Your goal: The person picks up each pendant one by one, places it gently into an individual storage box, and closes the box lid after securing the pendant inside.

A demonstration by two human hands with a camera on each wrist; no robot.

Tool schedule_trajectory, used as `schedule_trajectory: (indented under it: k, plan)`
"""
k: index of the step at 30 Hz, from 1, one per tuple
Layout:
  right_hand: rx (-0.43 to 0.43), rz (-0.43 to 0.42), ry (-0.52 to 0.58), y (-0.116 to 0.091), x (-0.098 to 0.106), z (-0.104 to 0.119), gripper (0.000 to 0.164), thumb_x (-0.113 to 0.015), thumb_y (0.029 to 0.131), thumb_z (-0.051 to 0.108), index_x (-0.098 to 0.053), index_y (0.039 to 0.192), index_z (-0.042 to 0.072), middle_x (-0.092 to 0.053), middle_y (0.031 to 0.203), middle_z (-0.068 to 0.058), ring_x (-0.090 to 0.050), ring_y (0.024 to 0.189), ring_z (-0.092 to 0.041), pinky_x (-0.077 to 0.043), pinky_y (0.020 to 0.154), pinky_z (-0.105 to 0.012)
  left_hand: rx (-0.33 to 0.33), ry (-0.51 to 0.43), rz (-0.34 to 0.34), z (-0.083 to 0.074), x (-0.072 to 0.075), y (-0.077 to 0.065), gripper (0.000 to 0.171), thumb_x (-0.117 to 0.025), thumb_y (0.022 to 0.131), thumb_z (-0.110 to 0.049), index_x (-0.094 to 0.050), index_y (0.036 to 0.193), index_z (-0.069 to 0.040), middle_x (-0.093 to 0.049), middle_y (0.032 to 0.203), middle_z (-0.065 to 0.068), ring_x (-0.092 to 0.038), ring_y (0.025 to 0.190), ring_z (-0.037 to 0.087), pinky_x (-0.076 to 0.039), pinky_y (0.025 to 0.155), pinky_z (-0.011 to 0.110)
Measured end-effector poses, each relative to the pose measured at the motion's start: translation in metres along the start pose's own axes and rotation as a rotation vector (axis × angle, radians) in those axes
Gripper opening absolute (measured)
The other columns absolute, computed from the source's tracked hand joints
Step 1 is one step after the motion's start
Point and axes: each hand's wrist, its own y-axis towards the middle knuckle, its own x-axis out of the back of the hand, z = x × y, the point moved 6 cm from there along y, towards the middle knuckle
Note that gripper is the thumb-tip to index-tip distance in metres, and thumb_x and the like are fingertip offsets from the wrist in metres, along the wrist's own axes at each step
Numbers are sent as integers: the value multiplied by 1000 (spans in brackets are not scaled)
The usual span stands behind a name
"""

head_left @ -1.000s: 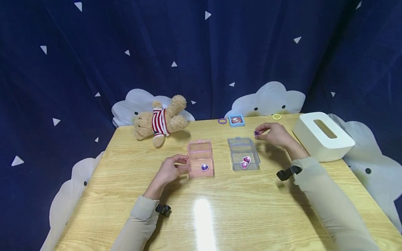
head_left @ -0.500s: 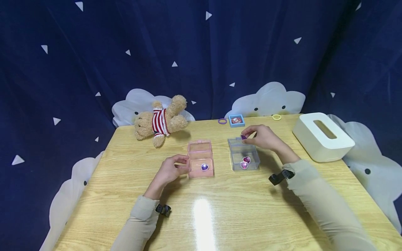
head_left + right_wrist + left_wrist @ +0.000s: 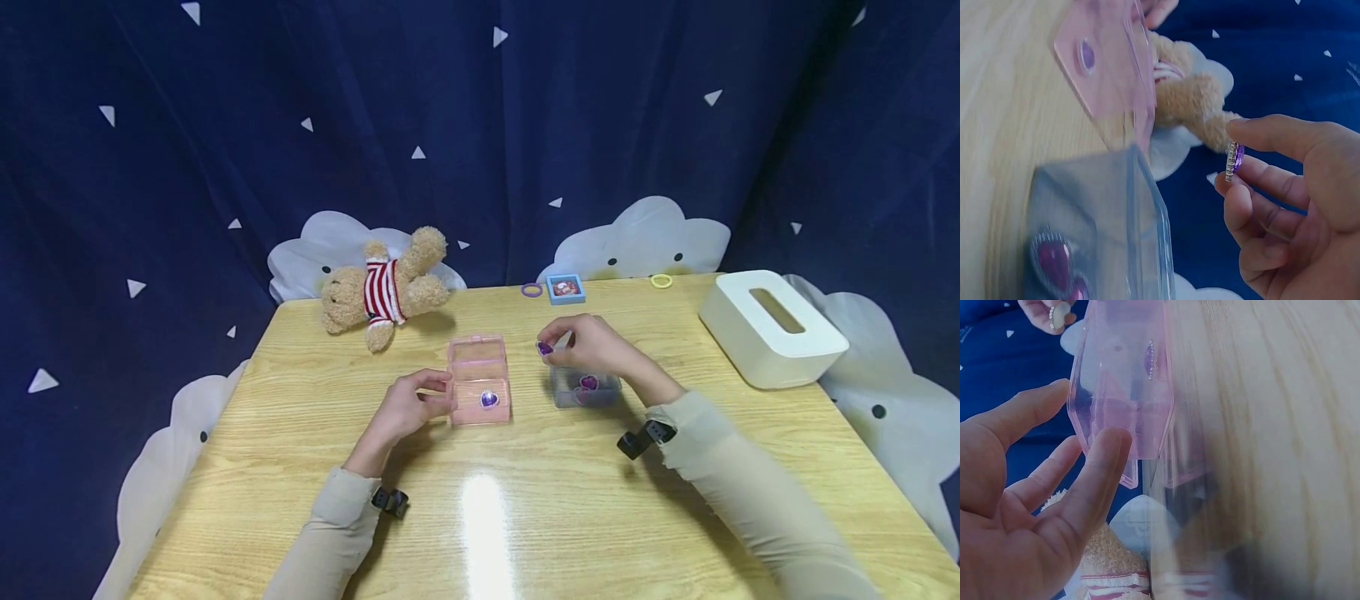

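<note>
My right hand [image 3: 596, 346] pinches a purple heart-shaped gem [image 3: 545, 347] with a beaded edge between thumb and fingertips, in the air left of and above the clear blue-grey box [image 3: 609, 395]. That box holds a red heart gem [image 3: 1055, 265] and a pink heart gem [image 3: 1079, 290]; the hand hides its lid in the head view. To the left stands a clear pink box [image 3: 463, 410], lid raised, with a purple-blue heart gem [image 3: 489, 399] inside. My left hand [image 3: 405, 407] rests its fingertips against this box's left side, fingers spread and relaxed.
Behind the boxes lies a teddy bear [image 3: 382, 292] in a striped shirt. A purple ring [image 3: 532, 284], a blue square frame [image 3: 555, 298] and a yellow ring [image 3: 662, 276] lie along the back edge. A white tissue box [image 3: 765, 350] stands on the right.
My right hand has carried the purple heart gem leftward and slightly nearer, from right of the blue-grey box to its left side. The left hand and pink box have stayed put.
</note>
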Motion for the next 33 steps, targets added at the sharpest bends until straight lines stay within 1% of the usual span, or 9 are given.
schedule_trajectory:
  k: [3, 8, 13, 18, 22, 26, 29, 33]
  plan:
    - [27, 28, 13, 2, -9, 8, 29, -80, 81, 22, -74, 109, 16, -75, 101, 0, -63, 75, -12, -53, 68, -28, -2, 1, 0, -1, 0, 0, 45, -80, 83, -13, -66, 126, -6, -71, 115, 14, -69, 99, 29, -58, 83, 36]
    - [55, 65, 1, 4, -22, 21, 28, -79, 83, 24, -74, 110, 18, -75, 102, 3, -63, 79, -11, -52, 71, -27, -11, 2, -1, -1, 0, 0, 45, -80, 84, -12, -66, 126, -5, -71, 115, 15, -69, 98, 28, -58, 82, 33]
    - [70, 110, 37, 7, -35, 31, 28, -78, 84, 22, -74, 110, 17, -74, 104, 2, -62, 80, -12, -52, 71, -26, -12, 1, 0, -2, 0, 0, 45, -79, 84, -11, -66, 126, -5, -71, 115, 16, -69, 99, 29, -58, 81, 33]
    - [119, 134, 54, 12, -50, 38, 28, -77, 82, 17, -74, 110, 15, -75, 106, 1, -64, 82, -14, -52, 71, -24, -14, 4, -6, -1, -1, 0, 44, -80, 83, -10, -67, 125, -5, -72, 114, 16, -70, 97, 30, -59, 81, 34]
    - [152, 170, 67, 15, -62, 43, 29, -77, 82, 15, -74, 110, 13, -74, 105, 0, -66, 83, -16, -53, 72, -23, -19, 3, -9, -1, 0, 0, 44, -80, 82, -9, -67, 124, -5, -72, 113, 16, -70, 97, 30, -59, 81, 35]
    - [168, 195, 42, 17, -71, 47, 29, -77, 81, 15, -74, 110, 14, -73, 103, 0, -65, 80, -12, -53, 73, -24, -15, -5, -2, -1, -1, 0, 45, -80, 82, -10, -67, 125, -6, -72, 114, 15, -70, 98, 29, -58, 83, 34]
    - [167, 201, 10, 19, -77, 47, 30, -78, 79, 15, -74, 109, 16, -74, 103, 1, -66, 84, -13, -53, 77, -25, -11, -8, 0, -2, -1, -1, 46, -81, 82, -11, -67, 125, -6, -72, 115, 15, -70, 97, 29, -59, 82, 34]
    - [158, 206, -23, 21, -84, 45, 31, -79, 79, 16, -75, 109, 17, -76, 100, 4, -67, 81, -14, -53, 76, -25, 3, -18, -4, -2, 0, -1, 45, -81, 82, -10, -67, 125, -6, -72, 115, 15, -70, 96, 29, -60, 79, 34]
